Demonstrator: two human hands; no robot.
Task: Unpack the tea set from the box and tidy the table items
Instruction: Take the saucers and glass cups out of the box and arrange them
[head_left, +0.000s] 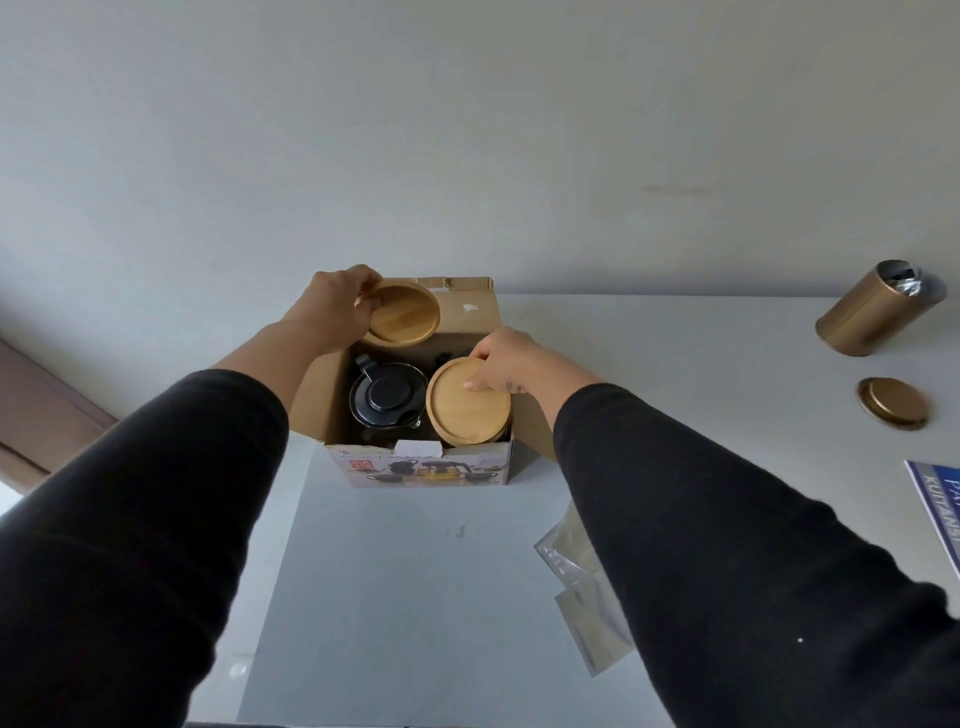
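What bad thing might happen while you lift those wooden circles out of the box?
Each hand, left and right, pinches a wooden coaster only at its edge, so one might slip and drop onto the teapot in the box. Pulling both at once might also tip the box. The gold tin stands open and could spill if knocked.

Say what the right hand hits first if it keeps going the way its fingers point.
Right hand points left across the open cardboard box, gripping a round wooden coaster. Straight on, it likely meets the black-lidded teapot first; depth is unclear.
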